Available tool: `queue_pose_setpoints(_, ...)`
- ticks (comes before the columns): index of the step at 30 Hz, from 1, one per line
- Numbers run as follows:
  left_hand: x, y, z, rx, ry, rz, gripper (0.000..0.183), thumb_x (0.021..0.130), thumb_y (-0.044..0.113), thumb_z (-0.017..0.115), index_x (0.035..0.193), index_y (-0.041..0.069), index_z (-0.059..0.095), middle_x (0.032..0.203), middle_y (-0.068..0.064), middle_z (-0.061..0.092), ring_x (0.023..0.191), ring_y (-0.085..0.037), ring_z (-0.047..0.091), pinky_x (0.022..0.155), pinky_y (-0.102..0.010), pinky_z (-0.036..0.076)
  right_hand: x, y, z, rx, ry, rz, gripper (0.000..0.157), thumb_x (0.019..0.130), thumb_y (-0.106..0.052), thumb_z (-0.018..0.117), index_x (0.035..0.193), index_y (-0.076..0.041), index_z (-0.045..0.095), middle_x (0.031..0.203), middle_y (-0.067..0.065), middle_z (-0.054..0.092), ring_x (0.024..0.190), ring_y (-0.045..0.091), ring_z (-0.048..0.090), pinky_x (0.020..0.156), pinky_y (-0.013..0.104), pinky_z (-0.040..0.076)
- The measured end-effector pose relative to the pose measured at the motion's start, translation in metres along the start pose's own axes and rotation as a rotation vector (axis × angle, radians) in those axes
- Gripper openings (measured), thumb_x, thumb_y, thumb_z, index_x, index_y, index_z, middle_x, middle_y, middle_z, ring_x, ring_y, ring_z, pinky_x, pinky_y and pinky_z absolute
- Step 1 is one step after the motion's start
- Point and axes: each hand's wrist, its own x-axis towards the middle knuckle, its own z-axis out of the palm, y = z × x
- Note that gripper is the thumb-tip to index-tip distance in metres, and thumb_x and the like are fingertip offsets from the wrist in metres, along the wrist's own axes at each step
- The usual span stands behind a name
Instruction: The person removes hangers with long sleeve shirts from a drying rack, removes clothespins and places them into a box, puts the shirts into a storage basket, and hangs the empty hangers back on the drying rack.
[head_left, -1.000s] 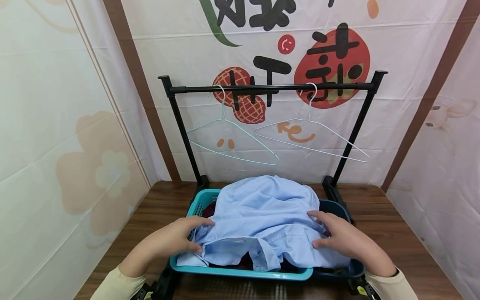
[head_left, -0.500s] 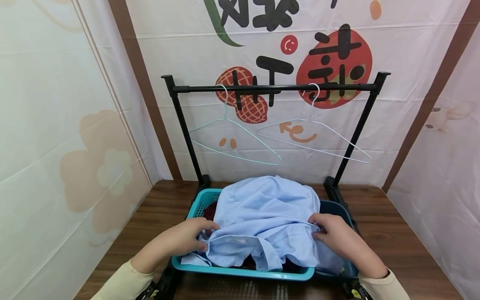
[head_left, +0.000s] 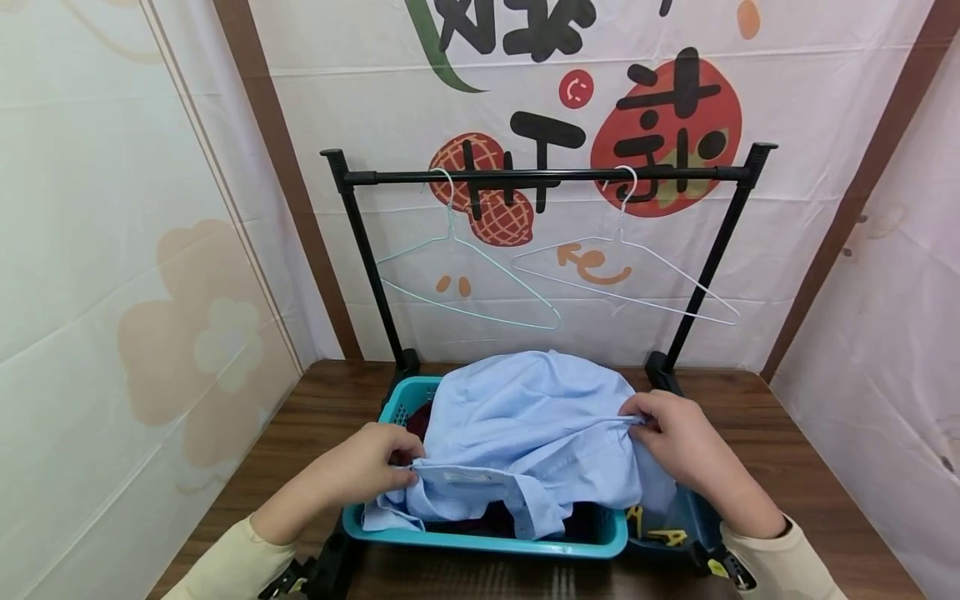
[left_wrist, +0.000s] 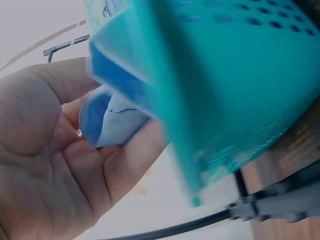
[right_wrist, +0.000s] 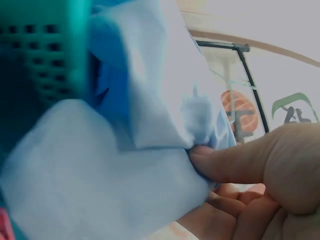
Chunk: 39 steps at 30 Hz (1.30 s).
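Observation:
A light blue collared shirt (head_left: 525,417) lies heaped over a turquoise basket (head_left: 480,546), its collar (head_left: 536,504) toward the front. At the shirt's left side, my left hand (head_left: 367,467) pinches the cloth between thumb and fingers, close to the basket's left rim. The right hand (head_left: 682,437) grips a raised fold on the shirt's right side. In the right wrist view, the thumb (right_wrist: 215,162) presses on the blue cloth (right_wrist: 110,185). The left wrist view has blue cloth (left_wrist: 117,117) at the fingers, beside the basket wall (left_wrist: 240,85).
Behind the basket stands a black rack (head_left: 540,176) bearing a mint hanger (head_left: 480,315) and a white hanger (head_left: 637,302). A dark blue bin (head_left: 693,517) with yellow clips (head_left: 666,537) sits right of the basket. Dark red cloth (head_left: 480,523) lies under the shirt.
Both hands have closed on the shirt's sides. The right hand has risen with its fold, and the shirt's right part has lifted, uncovering the yellow clips in the dark blue bin.

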Motion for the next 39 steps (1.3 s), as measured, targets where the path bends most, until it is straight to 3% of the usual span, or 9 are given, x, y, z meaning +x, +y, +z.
queue_pose_setpoints(11, -0.012, 0.025, -0.049, 0.015, 0.252, -0.075, 0.012, 0.091, 0.013, 0.076, 0.099, 0.021, 0.074, 0.088, 0.005, 0.064, 0.078, -0.014, 0.059, 0.064, -0.027, 0.053, 0.037, -0.053, -0.025, 0.023, 0.135, -0.079, 0.014, 0.092, -0.001, 0.072, 0.101, -0.011, 0.074, 0.098, 0.006, 0.069, 0.082, 0.02, 0.059, 0.073, 0.04, 0.052)
queue_pose_setpoints(16, -0.011, 0.042, -0.068, 0.025, 0.376, -0.066, 0.009, 0.091, 0.015, 0.077, 0.098, 0.02, 0.075, 0.089, 0.003, 0.066, 0.077, -0.014, 0.061, 0.061, -0.027, 0.053, 0.052, -0.079, -0.021, 0.087, 0.118, -0.064, 0.012, 0.095, -0.005, 0.07, 0.105, -0.011, 0.073, 0.104, 0.006, 0.072, 0.086, 0.021, 0.065, 0.076, 0.042, 0.056)
queue_pose_setpoints(19, -0.007, 0.051, -0.071, 0.034, 0.413, -0.042, 0.009, 0.091, 0.015, 0.077, 0.099, 0.019, 0.075, 0.091, 0.003, 0.066, 0.079, -0.015, 0.06, 0.064, -0.028, 0.053, 0.058, -0.093, -0.014, 0.121, 0.081, -0.034, 0.011, 0.097, -0.009, 0.069, 0.107, -0.013, 0.072, 0.103, 0.004, 0.073, 0.087, 0.019, 0.067, 0.076, 0.042, 0.059)
queue_pose_setpoints(24, 0.009, 0.061, -0.059, 0.03, 0.386, 0.0, 0.01, 0.092, 0.016, 0.077, 0.102, 0.019, 0.076, 0.091, 0.004, 0.065, 0.081, -0.014, 0.057, 0.069, -0.03, 0.051, 0.067, -0.11, 0.01, 0.117, 0.019, 0.003, 0.008, 0.097, -0.014, 0.07, 0.105, -0.016, 0.072, 0.096, -0.001, 0.073, 0.082, 0.015, 0.065, 0.073, 0.037, 0.059)
queue_pose_setpoints(30, 0.038, 0.063, -0.039, -0.03, 0.3, -0.019, 0.011, 0.092, 0.019, 0.076, 0.104, 0.018, 0.075, 0.088, 0.003, 0.063, 0.078, -0.015, 0.056, 0.069, -0.033, 0.05, 0.08, -0.113, 0.05, 0.064, -0.052, -0.015, 0.006, 0.095, -0.016, 0.073, 0.101, -0.017, 0.072, 0.08, -0.006, 0.066, 0.071, 0.011, 0.058, 0.066, 0.031, 0.05)
queue_pose_setpoints(35, 0.067, 0.05, -0.027, -0.05, 0.28, -0.068, 0.008, 0.092, 0.017, 0.075, 0.1, 0.018, 0.074, 0.085, 0.003, 0.065, 0.075, -0.014, 0.057, 0.066, -0.032, 0.049, 0.089, -0.106, 0.073, 0.048, -0.106, -0.002, 0.002, 0.095, -0.015, 0.072, 0.097, -0.014, 0.072, 0.071, -0.006, 0.059, 0.067, 0.011, 0.055, 0.063, 0.03, 0.046)
queue_pose_setpoints(39, 0.087, 0.033, -0.02, -0.061, 0.188, -0.141, 0.006, 0.092, 0.016, 0.075, 0.097, 0.017, 0.072, 0.085, 0.001, 0.066, 0.076, -0.015, 0.059, 0.067, -0.03, 0.051, 0.096, -0.098, 0.086, 0.035, -0.189, 0.017, 0.011, 0.096, -0.015, 0.07, 0.085, -0.013, 0.068, 0.066, -0.004, 0.052, 0.065, 0.013, 0.051, 0.062, 0.029, 0.042)
